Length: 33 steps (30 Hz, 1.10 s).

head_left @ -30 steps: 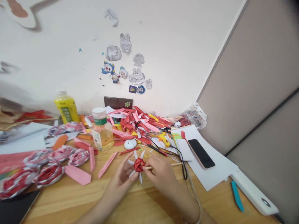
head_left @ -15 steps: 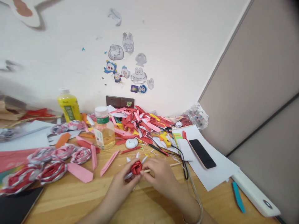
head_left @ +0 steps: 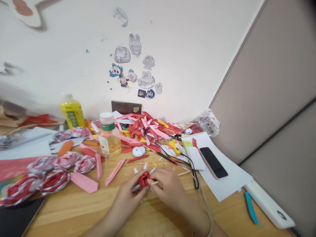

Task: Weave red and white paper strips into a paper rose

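Near the front middle of the wooden table, a folded red paper flower (head_left: 144, 179) with white pointed pieces around it is held up. My left hand (head_left: 130, 191) grips it from the left, thumb below and fingers behind. My right hand (head_left: 166, 186) is closed around a thin pale stick (head_left: 155, 182), whose end points at the flower; the right fingertips touch the flower's right edge. The undersides of the flower and the fingers behind it are hidden.
A heap of red and pink folded strips (head_left: 148, 130) lies by the wall, with a yellow glue gun (head_left: 172, 145). A tea bottle (head_left: 110, 138), a white earphone case (head_left: 138, 151) and finished paper flowers (head_left: 55, 181) are on the left. A phone (head_left: 213, 162) rests on paper at right.
My right fingers and the stick have shifted slightly at the flower's right edge. The flower is turned a little in my left hand.
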Each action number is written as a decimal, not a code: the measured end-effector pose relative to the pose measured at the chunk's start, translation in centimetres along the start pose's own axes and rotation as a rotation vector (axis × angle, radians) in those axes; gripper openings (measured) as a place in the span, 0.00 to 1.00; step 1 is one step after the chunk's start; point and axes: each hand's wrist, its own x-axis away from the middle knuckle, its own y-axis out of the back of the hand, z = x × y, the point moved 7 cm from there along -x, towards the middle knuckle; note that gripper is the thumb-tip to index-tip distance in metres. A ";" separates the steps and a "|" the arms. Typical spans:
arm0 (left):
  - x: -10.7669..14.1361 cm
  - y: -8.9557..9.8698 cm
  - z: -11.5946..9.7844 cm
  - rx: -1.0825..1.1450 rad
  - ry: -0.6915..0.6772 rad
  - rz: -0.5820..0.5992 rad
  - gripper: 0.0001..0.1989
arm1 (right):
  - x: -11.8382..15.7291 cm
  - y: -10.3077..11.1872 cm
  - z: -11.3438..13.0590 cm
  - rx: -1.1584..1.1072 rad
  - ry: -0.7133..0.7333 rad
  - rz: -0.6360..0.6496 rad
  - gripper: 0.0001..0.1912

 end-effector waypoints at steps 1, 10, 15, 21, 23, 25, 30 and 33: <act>0.0 0.0 0.0 -0.009 -0.010 0.004 0.21 | -0.1 0.0 -0.1 -0.031 -0.032 0.010 0.08; -0.1 -0.1 -0.1 -0.032 -0.037 0.012 0.20 | -0.2 0.0 -0.6 -0.107 -0.143 0.020 0.06; -0.1 -0.1 0.1 -0.073 -0.050 0.014 0.22 | -0.3 -0.1 -0.5 -0.105 -0.122 0.039 0.03; -0.2 -0.2 -0.1 -0.126 -0.078 0.021 0.23 | 0.0 -0.3 -0.1 0.043 -0.001 0.032 0.01; -0.2 -0.2 -0.1 -0.136 -0.076 0.021 0.23 | 0.1 -0.4 0.1 0.110 0.043 0.028 0.01; -0.2 -0.2 -0.2 -0.144 -0.079 0.018 0.24 | 0.2 -0.5 0.1 0.166 0.069 0.024 0.02; -0.2 -0.3 0.1 -0.140 -0.073 0.021 0.24 | 0.4 -0.6 0.4 0.268 0.129 0.001 0.03; -0.3 -0.4 0.4 -0.124 -0.066 0.029 0.24 | 0.5 -0.9 0.6 0.311 0.157 -0.004 0.04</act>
